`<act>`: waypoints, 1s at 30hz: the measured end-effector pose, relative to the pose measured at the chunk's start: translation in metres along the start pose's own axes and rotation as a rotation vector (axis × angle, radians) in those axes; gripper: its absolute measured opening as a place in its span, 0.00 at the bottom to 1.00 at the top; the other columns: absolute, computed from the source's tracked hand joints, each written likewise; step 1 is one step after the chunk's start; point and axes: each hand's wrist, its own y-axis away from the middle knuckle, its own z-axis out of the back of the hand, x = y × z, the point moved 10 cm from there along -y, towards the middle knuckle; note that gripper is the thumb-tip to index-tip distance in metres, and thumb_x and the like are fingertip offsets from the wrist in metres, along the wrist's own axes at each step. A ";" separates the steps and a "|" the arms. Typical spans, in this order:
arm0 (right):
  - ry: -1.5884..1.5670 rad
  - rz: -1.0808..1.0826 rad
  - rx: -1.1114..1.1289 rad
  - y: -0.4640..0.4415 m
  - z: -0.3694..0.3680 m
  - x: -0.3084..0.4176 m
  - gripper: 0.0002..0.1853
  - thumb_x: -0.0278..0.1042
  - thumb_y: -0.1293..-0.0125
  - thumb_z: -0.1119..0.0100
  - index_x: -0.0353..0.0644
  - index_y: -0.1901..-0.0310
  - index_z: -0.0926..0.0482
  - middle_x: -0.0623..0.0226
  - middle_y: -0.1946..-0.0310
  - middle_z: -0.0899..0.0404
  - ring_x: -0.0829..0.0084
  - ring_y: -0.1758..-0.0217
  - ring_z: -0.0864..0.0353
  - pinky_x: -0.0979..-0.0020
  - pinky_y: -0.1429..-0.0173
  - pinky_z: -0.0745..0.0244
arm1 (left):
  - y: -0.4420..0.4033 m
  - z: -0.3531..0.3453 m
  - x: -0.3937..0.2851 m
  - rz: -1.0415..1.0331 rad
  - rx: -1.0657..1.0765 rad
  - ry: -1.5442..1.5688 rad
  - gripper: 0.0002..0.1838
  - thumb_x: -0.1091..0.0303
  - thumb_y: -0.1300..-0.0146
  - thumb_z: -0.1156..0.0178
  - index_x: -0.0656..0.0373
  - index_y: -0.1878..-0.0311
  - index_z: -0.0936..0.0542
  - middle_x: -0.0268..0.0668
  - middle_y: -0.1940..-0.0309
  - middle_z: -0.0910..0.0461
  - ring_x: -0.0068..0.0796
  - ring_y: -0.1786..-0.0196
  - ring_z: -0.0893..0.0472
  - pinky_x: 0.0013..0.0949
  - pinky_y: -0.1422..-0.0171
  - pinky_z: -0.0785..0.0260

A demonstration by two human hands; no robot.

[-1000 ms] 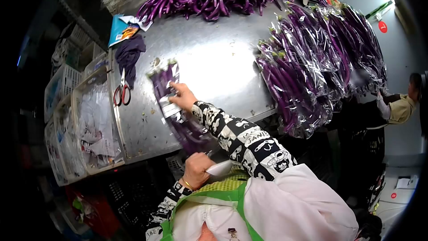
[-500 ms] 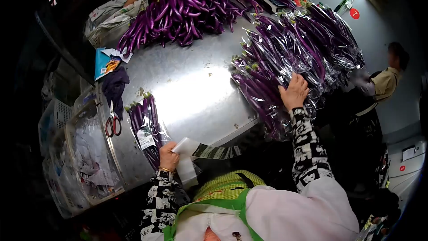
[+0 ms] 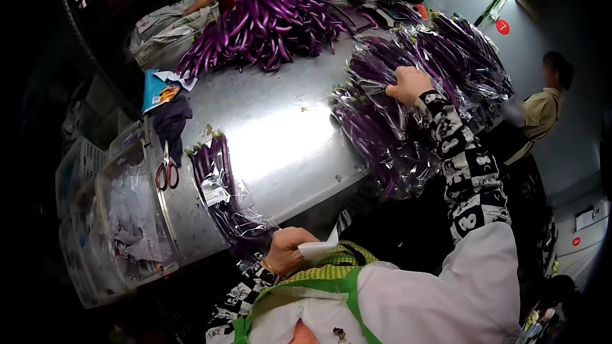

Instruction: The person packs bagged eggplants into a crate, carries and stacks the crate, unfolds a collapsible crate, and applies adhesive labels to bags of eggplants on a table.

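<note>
My left hand point(image 3: 290, 250), low in the middle, is closed on a folded strip of white labels point(image 3: 320, 248). Just left of it lies a clear bag of eggplants point(image 3: 220, 169) with a white label on the plastic; its lower end reaches the table edge beside my wrist. My right hand point(image 3: 410, 85) is closed on a bagged bundle of eggplants point(image 3: 376, 70) in the group on the right. Its fingertips pinch the plastic near the upper part. Another bagged bundle point(image 3: 382, 137) lies just below that hand.
Loose eggplants point(image 3: 261, 28) are heaped at the back of the metal table point(image 3: 274, 191). On the left are scissors point(image 3: 167, 172), a dark cloth point(image 3: 171, 121), a blue packet point(image 3: 156, 92) and plastic bins point(image 3: 137, 216). Co-workers stand at the back and right.
My right hand has moved up and left across the bagged eggplants and closed on one bundle. My left hand has moved down and right with the label strip, away from the labelled bag.
</note>
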 end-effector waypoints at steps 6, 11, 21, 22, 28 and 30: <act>-0.745 -0.009 0.022 0.039 -0.021 0.041 0.24 0.46 0.48 0.39 0.30 0.57 0.22 0.48 0.64 0.19 0.58 0.61 0.17 0.62 0.54 0.24 | 0.000 -0.013 -0.021 -0.153 0.021 -0.108 0.09 0.75 0.50 0.31 0.64 0.64 0.17 0.41 0.66 0.19 0.33 0.67 0.18 0.30 0.59 0.26; -1.229 -0.146 0.146 0.114 -0.187 0.123 0.23 0.43 0.42 0.40 0.31 0.53 0.24 0.50 0.69 0.18 0.67 0.69 0.17 0.68 0.63 0.24 | -0.001 -0.012 -0.010 -0.053 -0.055 0.026 0.17 0.82 0.51 0.38 0.64 0.54 0.19 0.39 0.62 0.19 0.29 0.61 0.19 0.28 0.55 0.26; -0.733 0.325 0.391 0.193 -0.197 0.214 0.23 0.51 0.34 0.49 0.38 0.49 0.29 0.45 0.63 0.23 0.48 0.58 0.22 0.56 0.56 0.27 | -0.016 -0.002 -0.031 -0.195 -0.105 -0.261 0.04 0.71 0.49 0.34 0.57 0.69 0.16 0.36 0.74 0.18 0.34 0.71 0.19 0.32 0.65 0.30; -0.515 0.369 0.249 0.194 -0.189 0.213 0.25 0.54 0.35 0.47 0.40 0.50 0.27 0.50 0.61 0.24 0.51 0.57 0.22 0.57 0.55 0.25 | -0.018 0.002 -0.017 -0.093 -0.117 -0.237 0.05 0.73 0.49 0.34 0.58 0.67 0.16 0.37 0.71 0.17 0.31 0.68 0.18 0.31 0.60 0.28; -1.663 0.048 0.625 0.184 -0.140 0.183 0.20 0.45 0.27 0.52 0.38 0.46 0.24 0.70 0.61 0.22 0.84 0.64 0.28 0.83 0.56 0.31 | -0.023 0.038 0.020 0.110 -0.371 0.098 0.05 0.78 0.43 0.39 0.65 0.62 0.17 0.36 0.63 0.18 0.22 0.60 0.19 0.25 0.56 0.26; -1.790 0.142 0.603 0.189 -0.114 0.183 0.16 0.38 0.30 0.47 0.36 0.47 0.24 0.69 0.60 0.22 0.83 0.62 0.26 0.81 0.56 0.29 | -0.024 0.036 0.022 0.163 -0.405 0.180 0.05 0.77 0.42 0.38 0.65 0.62 0.18 0.35 0.63 0.18 0.21 0.60 0.20 0.24 0.55 0.27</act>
